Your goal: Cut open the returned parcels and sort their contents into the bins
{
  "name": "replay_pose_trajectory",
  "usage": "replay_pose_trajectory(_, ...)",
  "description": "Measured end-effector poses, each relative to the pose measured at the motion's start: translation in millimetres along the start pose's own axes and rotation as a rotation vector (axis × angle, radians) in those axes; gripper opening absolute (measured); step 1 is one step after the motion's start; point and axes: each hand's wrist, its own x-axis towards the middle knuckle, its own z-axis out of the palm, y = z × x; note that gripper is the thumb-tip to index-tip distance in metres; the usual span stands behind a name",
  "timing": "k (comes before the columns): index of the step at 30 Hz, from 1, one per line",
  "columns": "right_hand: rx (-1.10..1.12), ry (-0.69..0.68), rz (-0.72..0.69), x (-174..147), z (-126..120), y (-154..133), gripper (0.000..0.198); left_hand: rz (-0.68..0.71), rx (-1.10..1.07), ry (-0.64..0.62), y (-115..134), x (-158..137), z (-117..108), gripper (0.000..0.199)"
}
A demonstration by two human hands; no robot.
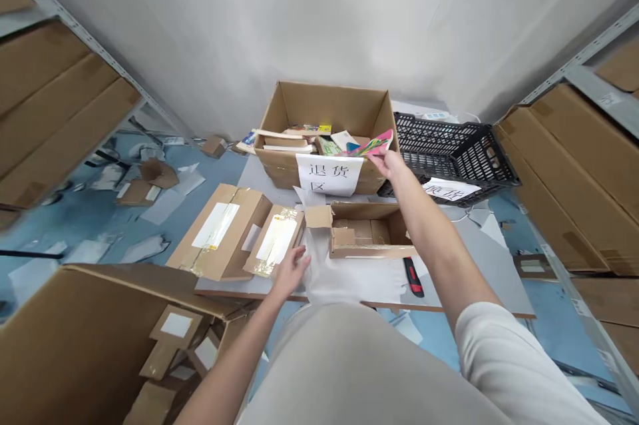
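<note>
My right hand (388, 164) grips a thin pink booklet (375, 143) with colourful print, at the front right rim of a large cardboard box (279, 175). Books and packets (287, 142) lie inside that box, and a white paper sign (329, 174) hangs on its front. Below my right forearm stands an open small carton (372, 250) with bare cardboard inside. My left hand (292, 270) is open, its fingers apart, beside a taped small parcel (274, 238). A larger taped parcel (219, 228) lies to the left of it.
A black plastic crate (456, 152) with a paper sign stands at the right. A black and red box cutter (414, 277) lies near the table's (499, 278) front edge. A big carton (100, 318) holding small boxes stands at lower left. Paper scraps litter the blue floor; loaded shelves flank both sides.
</note>
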Motion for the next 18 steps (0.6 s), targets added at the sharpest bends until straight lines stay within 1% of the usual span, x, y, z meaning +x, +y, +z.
replay_pose_trajectory(2, -0.063, -0.09, -0.058, -11.9, -12.7, 1.4, 0.018, 0.031, 0.249, -0.053, -20.1, 3.1, 8.9, 0.086)
replay_pose_trajectory(4, -0.148, -0.178, -0.16, -35.7, -36.1, -1.7, 0.026, -0.01, 0.421, -0.111, -38.0, 3.8, 22.7, 0.105)
replay_pose_trajectory(6, -0.21, -0.179, -0.235, -70.6, -69.5, -3.4, 0.035, -0.097, 0.511, -0.144, -51.7, 4.3, 39.9, 0.117)
replay_pose_trajectory(7, -0.242, -0.147, -0.258, -91.0, -89.4, -1.3, 0.037, -0.136, 0.538, -0.142, -56.4, 5.4, 48.5, 0.118)
replay_pose_trajectory(8, -0.276, -0.089, -0.281, -112.3, -111.3, 4.1, 0.041, -0.164, 0.549, -0.127, -59.8, 7.3, 56.4, 0.113)
replay_pose_trajectory(9, -0.312, -0.017, -0.3, -133.3, -134.7, 13.3, 0.043, -0.184, 0.546, -0.1, -61.8, 10.1, 62.8, 0.102)
replay_pose_trajectory(10, -0.346, 0.086, -0.325, -153.2, -159.3, 26.5, 0.043, -0.196, 0.533, -0.069, -62.6, 13.5, 67.5, 0.086)
replay_pose_trajectory(12, -0.427, 0.273, -0.333, -185.7, -209.0, 63.0, 0.042, -0.203, 0.486, -0.01, -61.9, 21.1, 70.8, 0.052)
replay_pose_trajectory(13, -0.471, 0.367, -0.336, -197.1, -232.3, 84.6, 0.042, -0.199, 0.462, 0.015, -60.8, 24.5, 69.5, 0.04)
replay_pose_trajectory(14, -0.511, 0.448, -0.322, -204.9, -253.0, 106.7, 0.041, -0.188, 0.44, 0.038, -59.4, 27.5, 66.9, 0.032)
replay_pose_trajectory(15, -0.533, 0.507, -0.274, -208.9, -270.1, 128.1, 0.042, -0.174, 0.421, 0.062, -58.0, 30.0, 63.6, 0.03)
replay_pose_trajectory(16, -0.547, 0.537, -0.204, -209.5, -282.9, 147.6, 0.043, -0.156, 0.397, 0.085, -56.7, 32.0, 60.3, 0.031)
replay_pose_trajectory(17, -0.569, 0.522, -0.134, -206.8, -291.0, 164.3, 0.048, -0.135, 0.365, 0.099, -55.6, 33.8, 57.7, 0.032)
replay_pose_trajectory(18, -0.591, 0.473, -0.075, -201.2, -294.4, 177.8, 0.053, -0.113, 0.332, 0.1, -54.8, 35.5, 56.4, 0.033)
